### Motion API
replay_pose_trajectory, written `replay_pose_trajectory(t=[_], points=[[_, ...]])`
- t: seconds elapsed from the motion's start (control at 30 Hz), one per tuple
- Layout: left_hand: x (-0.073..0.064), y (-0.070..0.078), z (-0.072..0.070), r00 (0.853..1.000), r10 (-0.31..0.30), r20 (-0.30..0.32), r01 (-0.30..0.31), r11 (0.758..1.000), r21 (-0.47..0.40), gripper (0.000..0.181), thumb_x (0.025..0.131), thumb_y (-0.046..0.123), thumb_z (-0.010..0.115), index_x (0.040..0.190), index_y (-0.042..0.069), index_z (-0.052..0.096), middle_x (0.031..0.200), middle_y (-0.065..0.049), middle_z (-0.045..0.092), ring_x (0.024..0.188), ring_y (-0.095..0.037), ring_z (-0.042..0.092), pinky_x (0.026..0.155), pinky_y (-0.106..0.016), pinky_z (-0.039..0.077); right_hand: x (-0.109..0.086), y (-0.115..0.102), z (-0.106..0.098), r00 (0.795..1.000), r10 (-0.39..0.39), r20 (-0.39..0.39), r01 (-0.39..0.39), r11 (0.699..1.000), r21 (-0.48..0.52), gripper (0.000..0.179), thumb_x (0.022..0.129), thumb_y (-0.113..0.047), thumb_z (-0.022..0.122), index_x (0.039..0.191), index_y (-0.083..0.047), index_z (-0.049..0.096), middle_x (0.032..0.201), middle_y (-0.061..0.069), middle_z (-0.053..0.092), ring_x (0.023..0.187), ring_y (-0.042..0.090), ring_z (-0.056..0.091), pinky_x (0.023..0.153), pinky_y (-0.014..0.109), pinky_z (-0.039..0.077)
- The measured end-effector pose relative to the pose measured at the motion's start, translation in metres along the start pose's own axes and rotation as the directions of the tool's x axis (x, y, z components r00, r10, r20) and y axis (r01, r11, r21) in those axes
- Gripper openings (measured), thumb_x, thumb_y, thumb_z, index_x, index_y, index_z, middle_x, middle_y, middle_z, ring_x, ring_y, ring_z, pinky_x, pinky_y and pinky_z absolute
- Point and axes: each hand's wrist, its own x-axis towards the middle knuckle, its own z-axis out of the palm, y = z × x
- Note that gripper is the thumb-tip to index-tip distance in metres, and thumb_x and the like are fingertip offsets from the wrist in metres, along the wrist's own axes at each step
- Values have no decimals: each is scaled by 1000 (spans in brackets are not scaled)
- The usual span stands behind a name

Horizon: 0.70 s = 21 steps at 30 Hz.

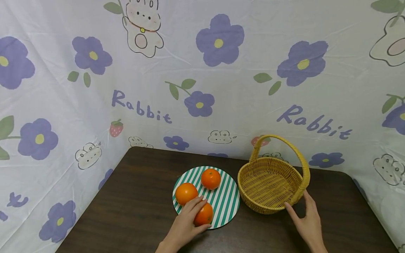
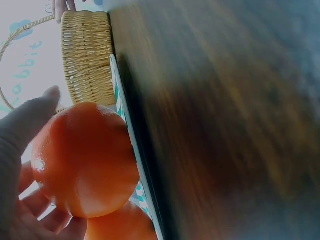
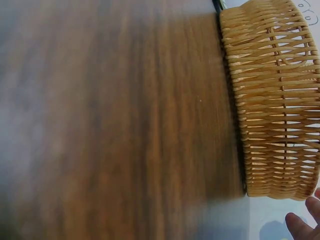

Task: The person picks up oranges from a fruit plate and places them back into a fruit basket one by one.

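Orange (image 1: 205, 215) near the front edge of the striped plate (image 1: 227, 202), held by the curled left hand (image 1: 185, 224). Work appears early: the fruit is grasped but seemingly not yet lifted; two other oranges (image 1: 211, 179) rest behind it. Nearly spherical, it shows no clear long axis; its stem direction is uncertain. The right hand (image 1: 307, 220), thumb and fingers spread, touches the upright wicker basket (image 1: 251, 200).

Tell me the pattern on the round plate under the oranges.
Green and white stripes on the plate, seen best in the head view.
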Motion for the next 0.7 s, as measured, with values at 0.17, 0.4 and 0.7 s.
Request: replay_pose_trajectory(t=[0.17,0.4,0.7], points=[[1,0,0,999,-8,38,8,1000,-14,74,73,36,78,137,23,44,140,-4,43,127,-22,41,96,-47,43,3,2,3,999,-27,16,27,999,21,80,86,-35,66,149,-22,18,153,15,19,132,45,28,92,67,29],[3,3,0,999,-19,31,20,999,-25,70,72,36,78,134,21,48,137,-1,46,125,-20,43,95,-46,44,4,2,3,998,-8,60,9,1000,-7,79,88,-37,61,150,-17,16,154,13,11,131,48,26,92,68,29],[7,7,4,999,-6,36,8,997,-73,68,73,37,77,133,21,49,134,-5,50,119,-21,48,91,-43,47,4,2,4,997,24,74,-21,999,-42,77,88,-43,59,147,-7,24,154,15,11,128,50,30,93,66,31]])
